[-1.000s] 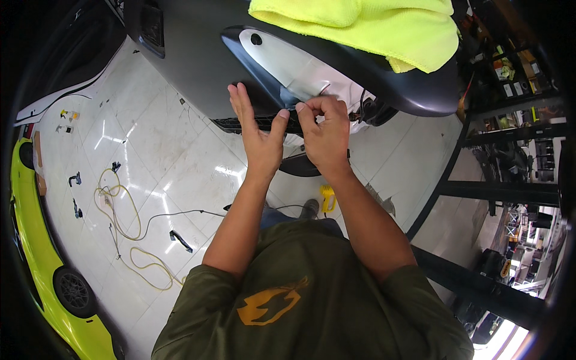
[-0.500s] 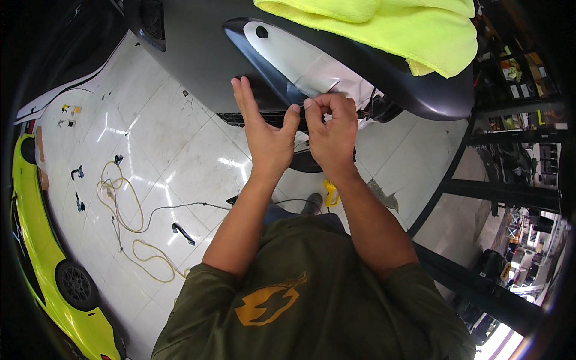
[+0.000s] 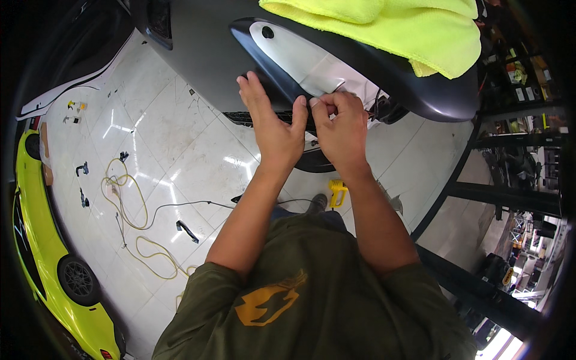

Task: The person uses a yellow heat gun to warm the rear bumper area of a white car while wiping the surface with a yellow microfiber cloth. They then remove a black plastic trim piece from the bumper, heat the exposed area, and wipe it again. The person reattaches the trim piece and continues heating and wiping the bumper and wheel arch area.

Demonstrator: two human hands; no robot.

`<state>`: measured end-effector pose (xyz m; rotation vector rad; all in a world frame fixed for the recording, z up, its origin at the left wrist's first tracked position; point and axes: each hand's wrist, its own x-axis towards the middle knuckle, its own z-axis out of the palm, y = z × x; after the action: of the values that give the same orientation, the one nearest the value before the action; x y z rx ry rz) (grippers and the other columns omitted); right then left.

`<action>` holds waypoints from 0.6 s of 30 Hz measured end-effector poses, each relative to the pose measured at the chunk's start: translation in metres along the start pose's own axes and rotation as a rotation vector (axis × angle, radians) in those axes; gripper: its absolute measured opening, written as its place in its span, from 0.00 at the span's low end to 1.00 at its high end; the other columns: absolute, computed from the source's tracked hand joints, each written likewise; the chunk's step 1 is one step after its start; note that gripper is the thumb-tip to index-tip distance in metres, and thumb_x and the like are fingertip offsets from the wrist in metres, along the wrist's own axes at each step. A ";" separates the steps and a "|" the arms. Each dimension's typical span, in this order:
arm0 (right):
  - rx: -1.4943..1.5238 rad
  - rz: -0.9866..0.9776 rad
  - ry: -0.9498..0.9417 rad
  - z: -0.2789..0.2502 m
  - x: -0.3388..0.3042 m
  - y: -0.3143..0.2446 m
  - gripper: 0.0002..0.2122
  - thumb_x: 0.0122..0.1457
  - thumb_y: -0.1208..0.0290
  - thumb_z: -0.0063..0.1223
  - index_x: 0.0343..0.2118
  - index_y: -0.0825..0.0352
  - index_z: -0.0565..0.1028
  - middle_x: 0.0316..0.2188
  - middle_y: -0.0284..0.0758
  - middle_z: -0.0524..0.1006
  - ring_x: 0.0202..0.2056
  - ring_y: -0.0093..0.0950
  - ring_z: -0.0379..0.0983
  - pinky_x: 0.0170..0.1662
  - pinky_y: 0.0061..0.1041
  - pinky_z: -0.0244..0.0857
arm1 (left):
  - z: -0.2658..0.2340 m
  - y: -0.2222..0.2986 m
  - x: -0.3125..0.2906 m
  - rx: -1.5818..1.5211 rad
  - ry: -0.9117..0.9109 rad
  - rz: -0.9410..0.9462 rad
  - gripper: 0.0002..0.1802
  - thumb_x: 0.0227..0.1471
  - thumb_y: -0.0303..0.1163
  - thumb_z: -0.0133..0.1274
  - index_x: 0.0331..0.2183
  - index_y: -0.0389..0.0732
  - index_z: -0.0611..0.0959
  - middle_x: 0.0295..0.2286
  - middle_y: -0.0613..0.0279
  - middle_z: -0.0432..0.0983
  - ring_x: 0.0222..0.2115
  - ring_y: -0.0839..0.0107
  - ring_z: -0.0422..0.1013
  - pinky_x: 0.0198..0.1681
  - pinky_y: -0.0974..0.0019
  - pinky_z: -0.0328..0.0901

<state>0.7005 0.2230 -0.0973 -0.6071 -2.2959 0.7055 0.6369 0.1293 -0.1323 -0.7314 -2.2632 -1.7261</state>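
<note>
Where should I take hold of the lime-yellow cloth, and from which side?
Probably pinch the lime-yellow cloth by its lower right corner, from the near side: that corner points this way over the dark body panel, while the cloth's top runs out of view.

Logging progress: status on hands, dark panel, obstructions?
Left hand open at dark car panel. Right hand bunched at panel edge, hold unclear. Yellow cloth draped above, apart from hands.

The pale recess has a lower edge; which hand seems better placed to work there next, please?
Probably the right hand: it curls at the recess, while the left hand stretches flatter, over the panel.
</note>
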 end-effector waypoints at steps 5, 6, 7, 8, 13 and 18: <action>-0.013 0.114 -0.109 -0.006 0.001 0.000 0.08 0.53 0.65 0.56 0.24 0.63 0.75 0.25 0.32 0.76 0.36 0.37 0.70 0.39 0.43 0.58 | 0.013 -0.016 -0.003 0.122 0.032 0.192 0.49 0.53 0.36 0.57 0.63 0.30 0.44 0.61 0.25 0.30 0.62 0.29 0.31 0.64 0.40 0.34; -0.042 0.089 -0.092 -0.003 -0.001 0.002 0.08 0.53 0.65 0.56 0.24 0.63 0.74 0.25 0.32 0.76 0.36 0.37 0.70 0.39 0.43 0.58 | 0.014 -0.016 -0.003 0.133 0.036 0.219 0.49 0.53 0.36 0.57 0.63 0.30 0.44 0.61 0.24 0.29 0.62 0.28 0.31 0.64 0.40 0.34; -0.054 0.066 -0.065 -0.001 -0.002 0.004 0.08 0.53 0.64 0.56 0.24 0.63 0.74 0.25 0.32 0.76 0.36 0.37 0.70 0.39 0.43 0.57 | 0.013 -0.015 -0.002 0.143 0.030 0.231 0.50 0.53 0.36 0.57 0.63 0.30 0.44 0.61 0.24 0.29 0.63 0.29 0.31 0.64 0.40 0.33; -0.066 0.043 -0.038 0.001 -0.003 0.006 0.08 0.53 0.64 0.56 0.24 0.63 0.74 0.25 0.32 0.76 0.36 0.38 0.70 0.39 0.43 0.57 | 0.011 -0.014 -0.003 0.133 0.013 0.211 0.50 0.52 0.36 0.57 0.63 0.31 0.44 0.61 0.25 0.29 0.63 0.29 0.31 0.64 0.40 0.33; -0.079 -0.008 -0.005 0.000 -0.003 0.006 0.09 0.53 0.65 0.57 0.23 0.63 0.72 0.25 0.33 0.76 0.36 0.38 0.70 0.39 0.43 0.57 | 0.000 0.002 -0.004 0.029 -0.076 0.024 0.53 0.50 0.37 0.59 0.64 0.34 0.43 0.63 0.29 0.29 0.64 0.34 0.30 0.64 0.44 0.34; -0.098 -0.046 -0.004 0.002 -0.001 0.014 0.09 0.52 0.65 0.59 0.23 0.63 0.72 0.24 0.32 0.75 0.33 0.37 0.70 0.38 0.42 0.58 | -0.032 -0.009 -0.002 -0.057 -0.162 0.011 0.48 0.49 0.37 0.60 0.63 0.37 0.52 0.64 0.37 0.37 0.65 0.40 0.37 0.64 0.50 0.41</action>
<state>0.7030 0.2323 -0.1073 -0.5961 -2.3516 0.5757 0.6300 0.0972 -0.1311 -0.9255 -2.3159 -1.7933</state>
